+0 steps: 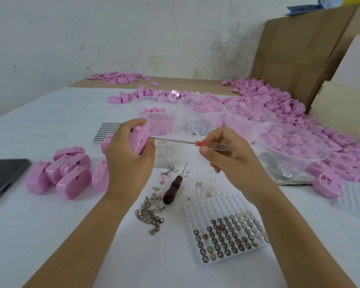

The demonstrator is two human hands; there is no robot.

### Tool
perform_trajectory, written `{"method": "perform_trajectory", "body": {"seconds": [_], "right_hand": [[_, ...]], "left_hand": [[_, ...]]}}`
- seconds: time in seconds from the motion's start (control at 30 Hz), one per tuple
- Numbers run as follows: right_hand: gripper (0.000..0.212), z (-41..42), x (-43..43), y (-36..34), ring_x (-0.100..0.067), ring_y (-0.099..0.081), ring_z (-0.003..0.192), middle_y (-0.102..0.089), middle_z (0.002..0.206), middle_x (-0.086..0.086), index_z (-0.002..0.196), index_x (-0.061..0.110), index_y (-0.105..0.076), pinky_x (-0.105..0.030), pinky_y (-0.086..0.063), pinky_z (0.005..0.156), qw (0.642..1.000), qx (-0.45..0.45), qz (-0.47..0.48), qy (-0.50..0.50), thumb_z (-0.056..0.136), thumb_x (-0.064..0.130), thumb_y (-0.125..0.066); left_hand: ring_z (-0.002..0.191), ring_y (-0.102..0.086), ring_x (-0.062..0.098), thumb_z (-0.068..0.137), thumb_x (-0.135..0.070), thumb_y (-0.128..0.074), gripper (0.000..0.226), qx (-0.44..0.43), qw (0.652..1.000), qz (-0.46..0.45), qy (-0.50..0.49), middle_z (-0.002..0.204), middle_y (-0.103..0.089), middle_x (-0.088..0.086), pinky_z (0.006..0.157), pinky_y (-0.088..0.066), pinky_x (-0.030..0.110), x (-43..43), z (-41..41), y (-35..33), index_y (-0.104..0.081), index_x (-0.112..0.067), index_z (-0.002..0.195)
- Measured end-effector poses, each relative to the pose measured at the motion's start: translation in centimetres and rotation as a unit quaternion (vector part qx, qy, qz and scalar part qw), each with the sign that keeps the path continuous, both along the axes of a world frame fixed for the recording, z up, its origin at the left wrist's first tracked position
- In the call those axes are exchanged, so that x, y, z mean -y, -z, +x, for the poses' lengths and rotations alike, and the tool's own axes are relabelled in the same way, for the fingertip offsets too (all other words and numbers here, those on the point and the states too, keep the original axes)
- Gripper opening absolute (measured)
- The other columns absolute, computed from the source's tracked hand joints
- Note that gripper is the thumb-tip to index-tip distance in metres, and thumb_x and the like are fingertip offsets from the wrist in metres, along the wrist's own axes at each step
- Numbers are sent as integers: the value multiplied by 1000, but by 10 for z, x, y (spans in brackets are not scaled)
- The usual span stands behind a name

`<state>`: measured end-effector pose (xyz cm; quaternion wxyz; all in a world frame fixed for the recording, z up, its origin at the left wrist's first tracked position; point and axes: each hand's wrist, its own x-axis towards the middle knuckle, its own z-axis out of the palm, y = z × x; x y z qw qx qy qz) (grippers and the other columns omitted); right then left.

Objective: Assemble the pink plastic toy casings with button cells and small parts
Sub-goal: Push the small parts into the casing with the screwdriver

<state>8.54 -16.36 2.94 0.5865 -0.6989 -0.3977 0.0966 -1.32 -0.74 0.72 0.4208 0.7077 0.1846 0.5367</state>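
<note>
My left hand (pixel 126 151) grips a pink toy casing (pixel 139 139) above the table. My right hand (pixel 229 151) holds a screwdriver (pixel 195 143) with a clear, red-collared handle; its metal tip touches the casing's right side. Below the hands lie a dark wooden-handled awl (pixel 173 189), loose button cells and metal contacts (pixel 150 213), small screws (pixel 170 170) and clear lens parts (pixel 204 189). A white tray of button cells (pixel 227 235) sits at the front right. Several closed pink casings (pixel 69 173) are heaped at the left.
Clear plastic tubs (pixel 291 146) of pink parts stand behind the hands, with a long heap of pink casings (pixel 279 104) along the right. A dark phone (pixel 2 175) lies at the left edge. Cardboard boxes (pixel 299 48) stand at the back right. A second cell tray (pixel 106 130) lies behind my left hand.
</note>
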Motion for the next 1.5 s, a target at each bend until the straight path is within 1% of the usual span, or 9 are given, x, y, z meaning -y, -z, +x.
{"method": "perform_trajectory", "body": {"seconds": [0.3,0.5,0.6,0.73,0.9,1.13,1.27,1.4,1.5], "right_hand": [[52,-4,0,1,-8,-27,28,-40,34,2,53,14,-65,-16,-25,36,992,-114,-53,-14,92,44,-47],[2,-4,-1,0,-8,-39,49,-50,60,9,88,16,-60,-18,-35,47,994,-86,6,-60,89,18,-60],[8,-1,0,2,-8,-50,49,-62,59,4,87,12,-67,-18,-40,46,999,-15,34,-24,86,5,-62],[17,1,1,1,-10,-41,37,-56,50,-2,74,14,-70,-17,-33,38,993,-103,46,-22,88,14,-61],[35,0,0,6,-7,-21,31,-36,39,3,75,5,-65,-18,-18,33,958,-278,-59,-45,93,32,-52],[9,-8,-7,9,-10,-62,70,-67,73,9,79,33,-65,-19,-47,58,995,82,-30,39,85,26,-66],[16,-10,-3,5,-7,-28,34,-39,40,8,72,19,-72,-15,-26,36,995,-95,27,-10,78,33,-67],[42,-12,-3,4,-6,-15,28,-22,34,6,59,11,-70,-14,-17,30,931,-358,-19,-61,89,35,-55],[44,-13,-7,5,-7,-16,32,-25,39,1,61,14,-72,-17,-19,31,944,-325,-15,-52,91,39,-52]], "left_hand": [[89,-57,12,80,-1,-64,34,5,999,54,-4,99,-58,-13,71,-51,32,-1,-3,2,-57,-26,101],[92,-58,14,80,0,-64,35,-6,1000,5,-13,98,-57,-19,78,-54,39,-3,-1,1,-56,-28,100],[91,-58,15,79,1,-64,35,-8,1000,15,-5,97,-57,-19,78,-54,44,-2,-2,1,-57,-27,99],[90,-59,17,79,1,-64,33,-11,1000,27,10,96,-57,-17,75,-55,47,-2,-1,2,-58,-23,100],[86,-54,-2,79,2,-63,33,-20,998,60,-2,97,-59,-10,71,-46,14,-2,-2,3,-58,-23,100],[85,-62,26,79,-1,-63,34,-38,999,11,9,101,-62,-6,66,-47,30,-10,0,3,-59,-28,98],[87,-57,-2,79,-2,-65,33,-22,999,49,4,96,-60,-16,70,-44,11,-7,-3,0,-58,-28,97],[88,-53,-12,77,-9,-62,28,9,994,111,3,96,-57,-22,76,-40,4,-3,-6,-4,-56,-26,98],[88,-54,-11,79,-5,-64,32,-1,994,110,-8,97,-55,-24,77,-44,9,-4,-6,-3,-56,-28,99]]}}
